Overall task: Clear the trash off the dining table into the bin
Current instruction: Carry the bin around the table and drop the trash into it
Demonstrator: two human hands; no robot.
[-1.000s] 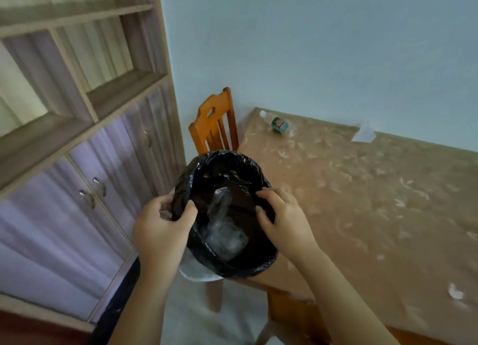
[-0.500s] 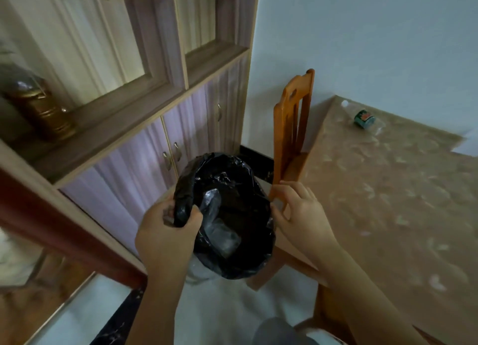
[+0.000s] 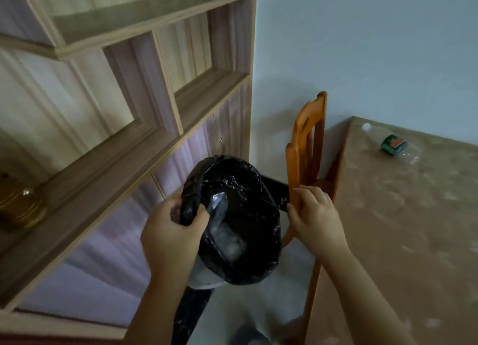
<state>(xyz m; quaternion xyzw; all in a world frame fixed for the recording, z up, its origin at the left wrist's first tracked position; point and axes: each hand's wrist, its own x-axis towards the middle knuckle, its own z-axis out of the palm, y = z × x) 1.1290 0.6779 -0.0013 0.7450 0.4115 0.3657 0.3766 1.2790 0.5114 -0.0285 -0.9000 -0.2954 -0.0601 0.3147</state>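
Gripping bin rim, left hand; contents blurred.

dim, soft indoor light | slight overall blur | wide-angle bending at edges

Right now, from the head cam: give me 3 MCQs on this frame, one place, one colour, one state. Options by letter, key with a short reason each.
1. Where is the plastic bottle?
A. in the bin
B. lying on the table near its far corner
C. on the chair

2. What colour is the bin liner?
A. white
B. blue
C. black

3. What is the left hand doing?
A. gripping the bin rim
B. hanging free
C. holding the bottle

Key: B, the bottle lies on its side on the tabletop; C, the bag is glossy black; A, its fingers wrap the liner's edge while the right hand is open beside the bin.
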